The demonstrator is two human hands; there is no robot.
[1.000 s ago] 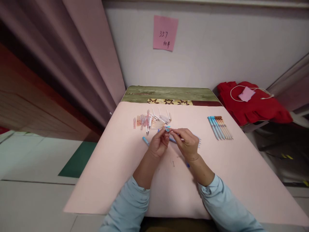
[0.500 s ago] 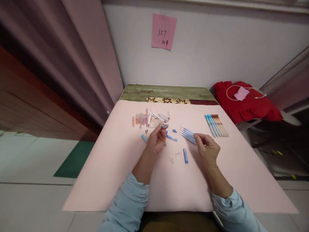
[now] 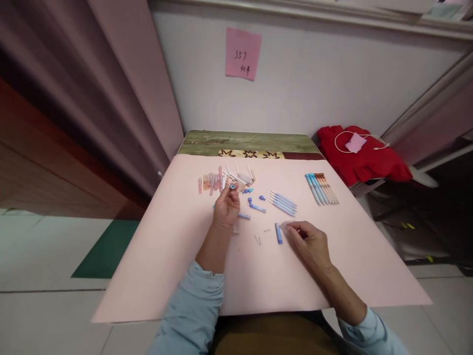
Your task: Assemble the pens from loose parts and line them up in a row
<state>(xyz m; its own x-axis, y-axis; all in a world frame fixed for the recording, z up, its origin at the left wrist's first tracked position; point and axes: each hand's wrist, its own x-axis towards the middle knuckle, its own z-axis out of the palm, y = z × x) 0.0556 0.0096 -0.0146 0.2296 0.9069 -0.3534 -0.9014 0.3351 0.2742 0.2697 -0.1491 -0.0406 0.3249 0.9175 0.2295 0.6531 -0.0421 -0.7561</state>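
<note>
My left hand [image 3: 226, 207] is closed around a blue pen barrel [image 3: 232, 187], its round open end facing me; the rest of it is hidden by the fingers. Over the front part of the table, my right hand [image 3: 307, 240] is open, thumb and forefinger slightly apart. Just left of its fingertips lies a short blue pen part [image 3: 278, 233], not visibly touched. Several pale blue pen barrels with white tips [image 3: 283, 203] rest in a slanted row beyond it. Blue pen parts [image 3: 256, 205] and a small blue cap [image 3: 262, 197] lie between the hands.
Small springs [image 3: 257, 240] lie near the middle of the pink-covered table [image 3: 155, 276]. White refills [image 3: 236, 170] and pinkish clear pieces [image 3: 211, 182] are heaped at the back left. Blue and brown-topped pens [image 3: 321, 189] line up at right. Red cloth [image 3: 364, 160] sits beyond the table.
My right hand has left the row of pale blue barrels and come nearer, beside the short blue part. My left hand still holds its blue barrel. The view has shifted slightly.
</note>
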